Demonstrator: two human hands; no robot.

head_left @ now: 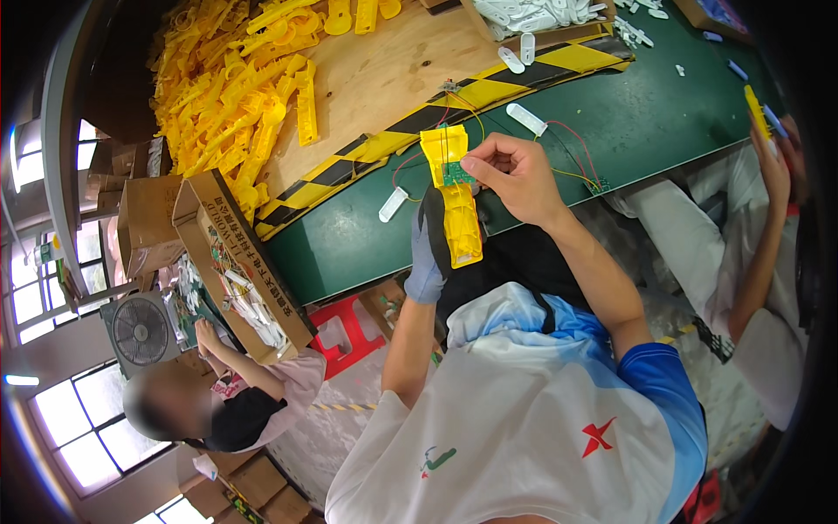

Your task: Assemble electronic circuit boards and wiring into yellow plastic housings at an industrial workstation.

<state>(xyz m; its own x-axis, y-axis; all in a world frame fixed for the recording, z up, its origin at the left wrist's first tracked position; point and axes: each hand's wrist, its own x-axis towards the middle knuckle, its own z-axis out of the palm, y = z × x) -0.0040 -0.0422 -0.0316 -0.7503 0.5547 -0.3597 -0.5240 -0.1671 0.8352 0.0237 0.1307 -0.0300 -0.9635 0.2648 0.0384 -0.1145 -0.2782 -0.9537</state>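
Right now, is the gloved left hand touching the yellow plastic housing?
Touching. The head view shows the gloved left hand against the left edge of the yellow plastic housing, no gap between.

Dark printed lettering (269, 286) on the cardboard box (301, 334), red emblem (598, 437) on the white-and-blue shirt (524, 428)
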